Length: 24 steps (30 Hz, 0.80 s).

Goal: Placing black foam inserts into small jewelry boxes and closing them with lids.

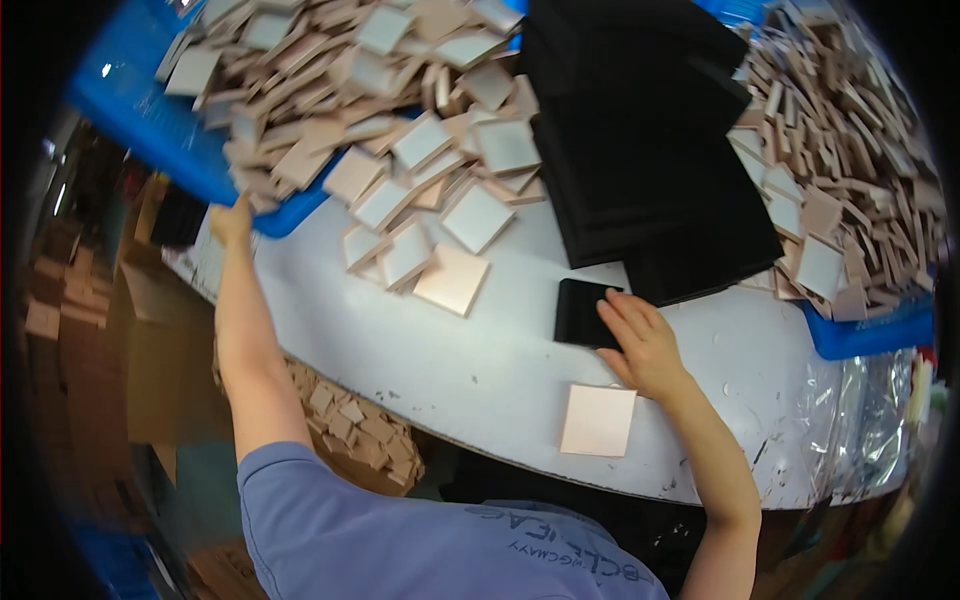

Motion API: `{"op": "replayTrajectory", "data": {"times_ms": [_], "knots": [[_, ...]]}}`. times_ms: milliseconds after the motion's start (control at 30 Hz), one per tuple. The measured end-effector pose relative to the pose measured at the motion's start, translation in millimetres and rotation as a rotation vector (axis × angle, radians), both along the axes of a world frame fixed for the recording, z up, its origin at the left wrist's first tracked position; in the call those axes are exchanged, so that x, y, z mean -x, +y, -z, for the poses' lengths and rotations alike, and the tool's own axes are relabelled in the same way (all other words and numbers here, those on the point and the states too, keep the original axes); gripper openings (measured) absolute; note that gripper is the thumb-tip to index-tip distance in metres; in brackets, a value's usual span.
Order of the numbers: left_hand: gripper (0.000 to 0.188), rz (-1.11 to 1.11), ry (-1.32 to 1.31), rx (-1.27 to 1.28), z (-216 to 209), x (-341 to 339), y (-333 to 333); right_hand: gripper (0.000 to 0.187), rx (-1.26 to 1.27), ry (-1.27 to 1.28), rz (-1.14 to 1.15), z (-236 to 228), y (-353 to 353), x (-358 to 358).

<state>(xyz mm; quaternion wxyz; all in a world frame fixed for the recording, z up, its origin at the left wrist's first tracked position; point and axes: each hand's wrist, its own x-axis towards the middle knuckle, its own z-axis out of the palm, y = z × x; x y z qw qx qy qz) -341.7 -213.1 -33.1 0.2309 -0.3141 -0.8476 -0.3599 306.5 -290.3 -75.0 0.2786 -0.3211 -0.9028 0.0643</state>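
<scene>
My left hand (232,221) is closed on the near edge of a blue tray (150,140) heaped with square, pinkish-beige and whitish tiles (300,150). My right hand (645,345) lies with fingers stretched out over the right side of a black square piece (580,311), touching it. Part of that piece is hidden under the fingers. Just below the right hand, one pinkish square tile (598,420) lies flat on the white table (480,400). Tiles that have spilled from the tray, including a pinkish one (453,281), rest on the table between my hands.
Large stacked black sheets (650,150) cover the far middle of the table. A second blue tray (870,335) full of tiles stands at the right, with clear plastic bags (850,430) near it. Below the table's curved front edge is a container of small tan pieces (360,430). Cardboard (165,350) stands at the left.
</scene>
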Motion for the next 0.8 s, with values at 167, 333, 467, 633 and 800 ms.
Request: {"op": "replayTrajectory", "data": {"times_ms": [167, 333, 467, 633, 800], "knots": [[0.032, 0.369, -0.128, -0.169, 3.6, -52.0, -11.1, 0.059, 0.052, -0.028, 0.046, -0.3, -3.0, -11.5], [0.025, 0.43, -0.049, -0.292, 6.4, -55.5, -13.1, 0.06, 0.05, -0.04, 0.034, -0.5, -3.1, -9.8], [0.028, -0.004, -0.02, -0.05, 2.5, -28.4, -9.7, 0.058, 0.059, -0.015, 0.01, 1.6, -0.7, 0.6], [0.035, 0.391, 0.055, -0.311, 31.7, -71.0, -10.7, 0.055, 0.013, -0.043, 0.031, 2.7, -3.9, -5.3], [0.064, 0.242, -0.258, -0.237, 26.0, -112.0, -21.5, 0.054, -0.009, -0.021, 0.006, 5.4, 1.9, -4.5]]}}
